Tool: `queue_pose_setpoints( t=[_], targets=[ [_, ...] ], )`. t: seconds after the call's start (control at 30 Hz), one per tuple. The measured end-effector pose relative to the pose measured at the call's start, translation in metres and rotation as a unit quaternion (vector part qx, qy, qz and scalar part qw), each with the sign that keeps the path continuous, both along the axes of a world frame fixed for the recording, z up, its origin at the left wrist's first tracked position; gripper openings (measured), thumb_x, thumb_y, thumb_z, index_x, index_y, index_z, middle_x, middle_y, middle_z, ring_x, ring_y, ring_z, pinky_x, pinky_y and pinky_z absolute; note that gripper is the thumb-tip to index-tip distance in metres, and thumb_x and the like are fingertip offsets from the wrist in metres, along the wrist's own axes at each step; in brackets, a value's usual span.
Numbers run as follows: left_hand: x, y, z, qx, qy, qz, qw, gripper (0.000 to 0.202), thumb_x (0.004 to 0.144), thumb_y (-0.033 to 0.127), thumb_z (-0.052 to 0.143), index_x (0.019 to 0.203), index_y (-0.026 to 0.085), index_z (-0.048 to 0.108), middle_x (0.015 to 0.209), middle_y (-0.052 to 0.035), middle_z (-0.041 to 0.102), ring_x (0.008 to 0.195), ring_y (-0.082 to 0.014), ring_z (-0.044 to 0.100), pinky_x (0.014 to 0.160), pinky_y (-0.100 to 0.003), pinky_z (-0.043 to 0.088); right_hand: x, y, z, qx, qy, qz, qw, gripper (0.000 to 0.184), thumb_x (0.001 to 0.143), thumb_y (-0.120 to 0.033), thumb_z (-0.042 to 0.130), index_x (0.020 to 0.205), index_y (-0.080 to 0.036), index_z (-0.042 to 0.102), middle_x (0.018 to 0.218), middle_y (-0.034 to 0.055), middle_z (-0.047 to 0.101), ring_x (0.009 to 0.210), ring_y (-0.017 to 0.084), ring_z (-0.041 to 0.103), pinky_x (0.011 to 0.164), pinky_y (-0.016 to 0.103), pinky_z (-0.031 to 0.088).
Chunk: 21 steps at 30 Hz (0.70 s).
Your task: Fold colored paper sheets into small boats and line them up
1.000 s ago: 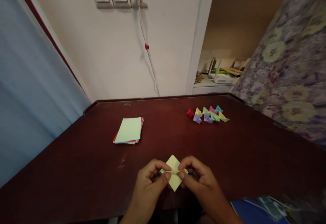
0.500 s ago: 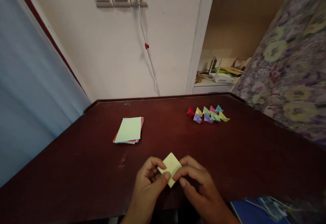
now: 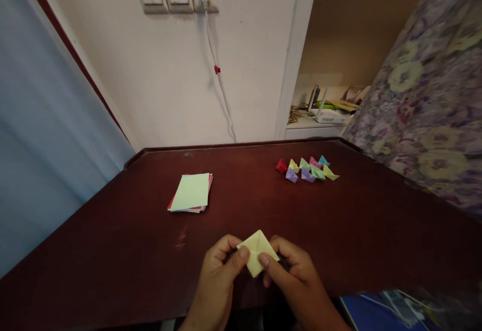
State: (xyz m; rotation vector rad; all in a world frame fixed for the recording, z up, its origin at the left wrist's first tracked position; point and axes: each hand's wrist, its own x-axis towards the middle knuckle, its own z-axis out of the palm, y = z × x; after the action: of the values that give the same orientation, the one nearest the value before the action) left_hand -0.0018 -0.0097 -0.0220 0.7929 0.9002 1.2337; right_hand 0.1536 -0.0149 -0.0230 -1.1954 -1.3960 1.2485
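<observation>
A small yellow folded paper [image 3: 258, 247], diamond-shaped with a crease down its upper half, is held above the table's near edge. My left hand [image 3: 223, 265] pinches its left side, thumb on the front face and fingers behind. On the right side my right hand [image 3: 291, 265] grips it the same way, its thumb pressed near the middle. The fingers behind the paper are mostly hidden. Farther off to the left lies a stack of coloured paper sheets [image 3: 191, 193] with a pale green one on top. Several small folded paper boats [image 3: 308, 173] in mixed colours stand at the far right.
The dark red table [image 3: 124, 250] has a raised rim at the back against the wall. A blue curtain [image 3: 45, 120] hangs at left, a floral curtain [image 3: 425, 100] at right. A blue item [image 3: 372, 313] sits by the near right edge. A white router [image 3: 331, 115] rests on a shelf.
My right thumb has come onto the paper's front, and my right fingers have gone behind it. The paper has tilted and shifted slightly right. My left index finger has moved behind the paper.
</observation>
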Motion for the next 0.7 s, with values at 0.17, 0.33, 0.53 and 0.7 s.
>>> queue_pose_setpoints(
  t=[0.17, 0.33, 0.53, 0.7],
  targets=[
    [0.004, 0.0, -0.002, -0.004, -0.019, 0.009, 1.0, 0.025, 0.08, 0.035, 0.079, 0.071, 0.017, 0.063, 0.064, 0.0007, 0.064, 0.061, -0.0131, 0.053, 0.059, -0.024, 0.045, -0.002, 0.002, -0.003, 0.004, 0.027, 0.0, 1.0, 0.033, 0.092, -0.041, 0.061, 0.068, -0.019, 0.059, 0.063, -0.0016, 0.058, 0.063, 0.015, 0.053, 0.063, 0.025, 0.041],
    [0.011, -0.001, -0.004, 0.017, -0.026, -0.03, 0.999, 0.015, 0.084, 0.028, 0.076, 0.094, 0.018, 0.07, 0.075, -0.0009, 0.068, 0.068, -0.015, 0.061, 0.068, -0.028, 0.05, -0.005, 0.005, -0.001, 0.002, 0.098, -0.034, 0.995, 0.034, 0.089, -0.046, 0.064, 0.069, -0.019, 0.061, 0.064, 0.0004, 0.063, 0.063, 0.016, 0.057, 0.063, 0.026, 0.045],
    [0.004, 0.0, 0.006, -0.035, -0.077, -0.037, 0.996, 0.043, 0.079, 0.022, 0.081, 0.119, 0.018, 0.066, 0.086, -0.0041, 0.068, 0.072, -0.0167, 0.064, 0.062, -0.026, 0.052, 0.01, 0.009, -0.009, 0.016, 0.189, -0.029, 0.981, 0.037, 0.097, -0.052, 0.051, 0.088, -0.022, 0.071, 0.077, 0.0031, 0.068, 0.072, 0.019, 0.063, 0.07, 0.028, 0.05],
    [0.001, -0.002, 0.006, -0.084, -0.17, -0.182, 0.965, 0.064, 0.072, 0.021, 0.083, 0.132, 0.016, 0.063, 0.085, -0.0049, 0.067, 0.064, -0.014, 0.062, 0.056, -0.025, 0.051, 0.018, 0.008, -0.002, -0.009, 0.183, 0.007, 0.983, 0.028, 0.083, -0.034, 0.076, 0.11, -0.03, 0.072, 0.123, 0.0053, 0.069, 0.113, 0.024, 0.062, 0.094, 0.031, 0.05]
  ],
)
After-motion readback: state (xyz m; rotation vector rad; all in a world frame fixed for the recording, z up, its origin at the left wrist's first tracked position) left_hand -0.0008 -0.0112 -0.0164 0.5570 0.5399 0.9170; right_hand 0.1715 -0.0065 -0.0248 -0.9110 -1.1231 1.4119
